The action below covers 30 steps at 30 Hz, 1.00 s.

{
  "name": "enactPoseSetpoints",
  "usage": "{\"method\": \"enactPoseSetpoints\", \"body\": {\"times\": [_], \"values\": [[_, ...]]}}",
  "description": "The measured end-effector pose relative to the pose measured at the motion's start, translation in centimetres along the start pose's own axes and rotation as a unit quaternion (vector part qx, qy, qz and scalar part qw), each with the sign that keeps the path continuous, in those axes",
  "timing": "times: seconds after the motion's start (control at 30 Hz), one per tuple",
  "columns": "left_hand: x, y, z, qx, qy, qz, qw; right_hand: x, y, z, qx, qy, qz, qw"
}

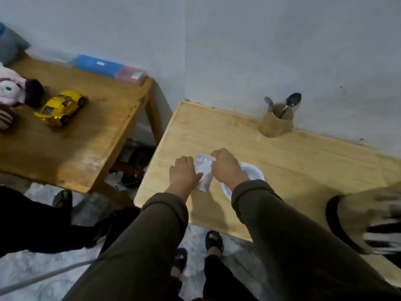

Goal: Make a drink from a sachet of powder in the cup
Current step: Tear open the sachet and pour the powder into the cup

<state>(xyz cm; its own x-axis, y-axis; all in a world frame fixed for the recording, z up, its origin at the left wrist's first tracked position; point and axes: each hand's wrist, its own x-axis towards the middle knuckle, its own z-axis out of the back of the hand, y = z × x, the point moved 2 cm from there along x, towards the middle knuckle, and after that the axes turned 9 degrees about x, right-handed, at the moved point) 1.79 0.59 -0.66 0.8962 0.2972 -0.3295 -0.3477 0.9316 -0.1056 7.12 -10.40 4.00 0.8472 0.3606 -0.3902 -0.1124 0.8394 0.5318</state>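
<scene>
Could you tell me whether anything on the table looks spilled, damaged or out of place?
Nothing stands out. The sachet is held between both hands, left hand and right hand, beside the white cup. No powder shows on the table; the spoon holder stands upright.

No text, brand or number can be read anywhere. The blue box [97,66] and the pink box [132,76] on the left table each carry a small pale label, but both are too blurred to make out.
</scene>
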Motion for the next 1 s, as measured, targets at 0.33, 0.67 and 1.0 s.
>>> {"method": "enactPoseSetpoints", "body": {"times": [0.33, 0.67, 1.0], "values": [[3.4, -0.8, -0.7, -0.059, 0.013, 0.082, 0.995, 7.7, -1.4, -1.6, -0.072, 0.113, 0.015, 0.991], [4.5, -0.9, -0.5, -0.163, 0.043, 0.069, 0.983, 9.2, -1.8, -1.3, 0.040, 0.089, 0.024, 0.995], [3.8, -1.5, 5.0, -0.230, -0.018, 0.021, 0.973, 6.0, 0.1, 4.2, 0.218, 0.031, 0.014, 0.975]]}}
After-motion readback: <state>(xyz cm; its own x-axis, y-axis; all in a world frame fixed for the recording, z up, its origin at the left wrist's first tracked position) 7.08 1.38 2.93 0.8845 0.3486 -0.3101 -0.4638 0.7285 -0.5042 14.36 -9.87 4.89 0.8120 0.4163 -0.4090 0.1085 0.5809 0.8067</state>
